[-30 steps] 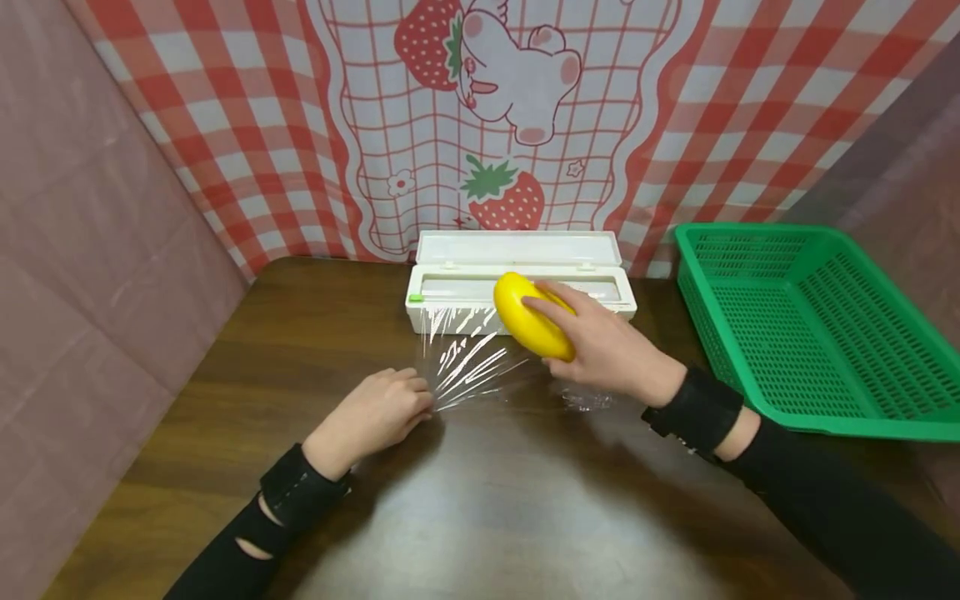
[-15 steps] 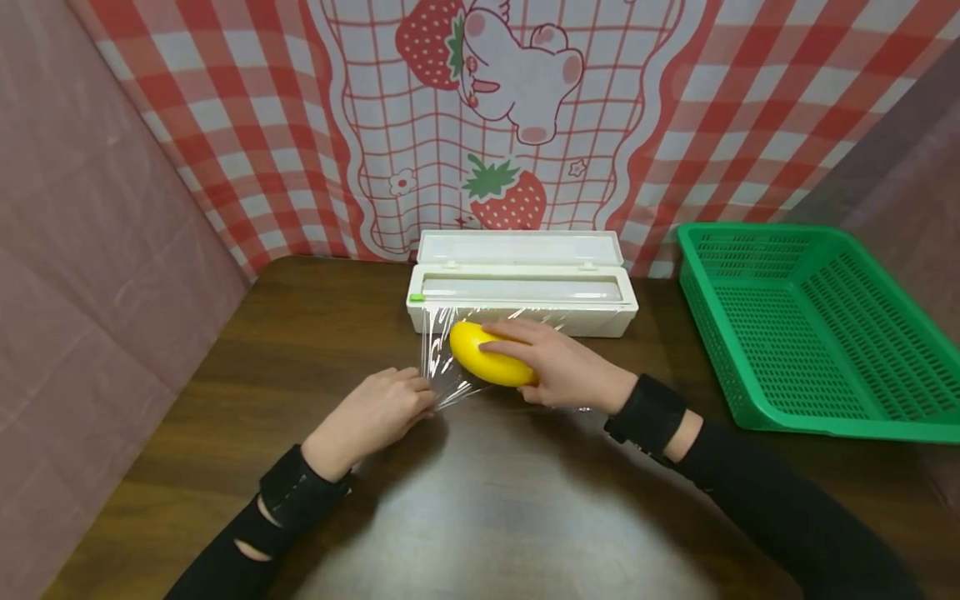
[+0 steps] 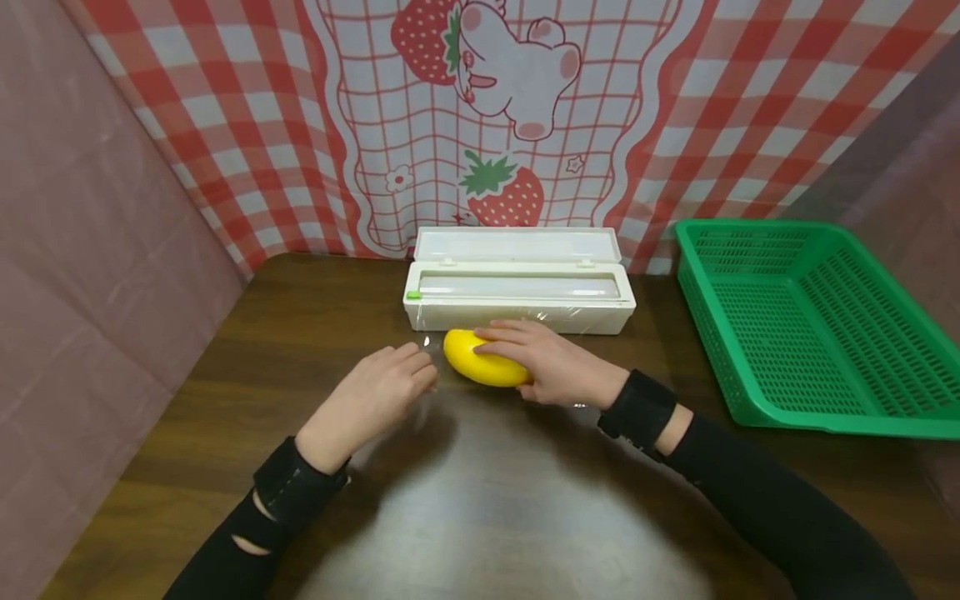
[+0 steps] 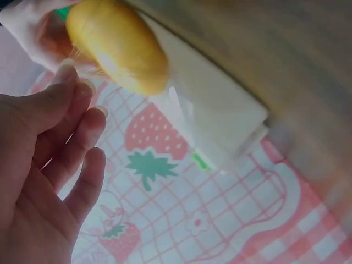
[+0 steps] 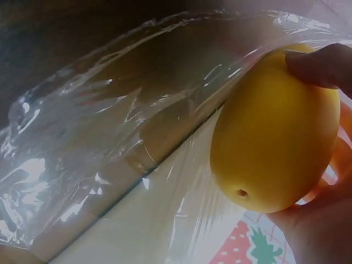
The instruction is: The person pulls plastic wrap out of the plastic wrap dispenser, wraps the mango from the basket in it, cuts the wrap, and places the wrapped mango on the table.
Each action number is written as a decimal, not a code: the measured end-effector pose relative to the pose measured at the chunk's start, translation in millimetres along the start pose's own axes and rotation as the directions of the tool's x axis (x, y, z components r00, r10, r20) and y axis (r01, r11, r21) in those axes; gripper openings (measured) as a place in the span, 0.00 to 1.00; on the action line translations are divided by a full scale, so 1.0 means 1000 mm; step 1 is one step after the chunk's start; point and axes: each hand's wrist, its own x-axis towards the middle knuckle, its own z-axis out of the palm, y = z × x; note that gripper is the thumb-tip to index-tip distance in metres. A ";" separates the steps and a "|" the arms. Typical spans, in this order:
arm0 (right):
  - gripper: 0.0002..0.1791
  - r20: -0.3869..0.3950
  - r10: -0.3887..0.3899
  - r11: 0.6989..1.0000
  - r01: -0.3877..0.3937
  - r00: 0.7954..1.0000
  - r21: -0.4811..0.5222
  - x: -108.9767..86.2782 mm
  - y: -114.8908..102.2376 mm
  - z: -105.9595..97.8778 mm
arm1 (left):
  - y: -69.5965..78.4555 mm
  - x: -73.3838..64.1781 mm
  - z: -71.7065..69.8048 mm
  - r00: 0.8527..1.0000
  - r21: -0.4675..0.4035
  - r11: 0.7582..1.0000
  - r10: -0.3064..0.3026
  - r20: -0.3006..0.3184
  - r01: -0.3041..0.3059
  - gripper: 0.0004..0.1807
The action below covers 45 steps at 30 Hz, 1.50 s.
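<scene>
My right hand (image 3: 562, 367) grips a smooth yellow mango (image 3: 483, 360) in front of the white cling film dispenser (image 3: 517, 318). In the right wrist view the thumb lies over the mango (image 5: 269, 132), and clear cling film (image 5: 110, 132) spreads beneath and beside it. The film runs from the dispenser's front edge. To the left of the mango is my left hand (image 3: 375, 396), its thumb and fingertips pinching the film's edge. The left wrist view has a thin bit of film by the thumb tip, with the mango (image 4: 118, 47) just beyond.
A green plastic basket (image 3: 750, 392) stands at the right. The dispenser's lid (image 3: 517, 243) is raised at the back, and a green slider (image 3: 414, 295) sits at its left end. Behind hangs a checked strawberry-print cloth (image 3: 255, 150). Brown wooden table (image 3: 487, 517) lies in front.
My right hand has brought the mango left and down onto the film in front of the dispenser. My left hand has risen slightly, and the film between has gone slack.
</scene>
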 end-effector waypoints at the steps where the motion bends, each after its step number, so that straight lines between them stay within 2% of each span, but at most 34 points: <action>1: 0.44 0.006 0.004 1.000 -0.004 1.000 0.006 0.000 0.000 -0.001 | 0.000 0.003 -0.002 1.000 0.010 1.000 0.005 -0.006 -0.005 0.08; 6: 0.44 0.036 0.014 0.999 -0.016 0.999 0.034 0.000 -0.001 -0.003 | -0.001 0.022 -0.012 0.997 0.101 0.993 0.068 -0.037 -0.064 0.10; 11: 0.45 0.064 0.031 0.998 -0.034 0.997 0.056 0.000 -0.002 -0.004 | -0.006 0.044 -0.017 0.992 0.160 0.980 0.122 -0.028 -0.116 0.08; 15: 0.43 0.072 0.022 0.996 -0.028 0.997 0.080 -0.003 0.000 -0.005 | -0.012 0.060 -0.011 0.994 0.148 0.984 0.106 -0.010 -0.103 0.10; 20: 0.42 0.060 -0.011 0.996 0.005 0.998 0.091 -0.002 0.002 -0.003 | -0.023 0.072 0.005 0.996 0.111 0.990 0.085 -0.007 -0.084 0.09; 26: 0.42 0.045 -0.029 0.995 0.024 0.999 0.096 -0.003 0.001 -0.001 | -0.035 0.079 0.026 0.998 0.033 0.998 0.052 -0.038 -0.051 0.07; 30: 0.42 0.019 -0.041 0.994 0.039 0.999 0.098 -0.004 0.002 -0.001 | -0.041 0.082 0.035 0.997 0.001 0.999 0.038 -0.060 -0.038 0.06; 35: 0.42 -0.016 -0.062 0.993 0.063 0.998 0.097 -0.007 0.003 0.000 | -0.042 0.081 0.039 0.997 -0.095 0.993 0.063 -0.045 -0.067 0.07; 38: 0.43 -0.029 -0.067 0.994 0.070 0.997 0.087 -0.008 0.004 0.001 | -0.042 0.081 0.040 0.996 -0.147 0.987 0.059 -0.069 -0.069 0.07; 42: 0.44 -0.042 -0.068 0.994 0.071 0.997 0.083 -0.009 0.004 0.001 | -0.038 0.081 0.040 0.992 -0.199 0.980 -0.008 -0.126 -0.017 0.09; 45: 0.44 -0.049 -0.070 0.993 0.074 0.996 0.089 -0.010 0.005 0.001 | -0.032 0.080 0.037 0.985 -0.252 0.966 -0.102 -0.140 0.064 0.11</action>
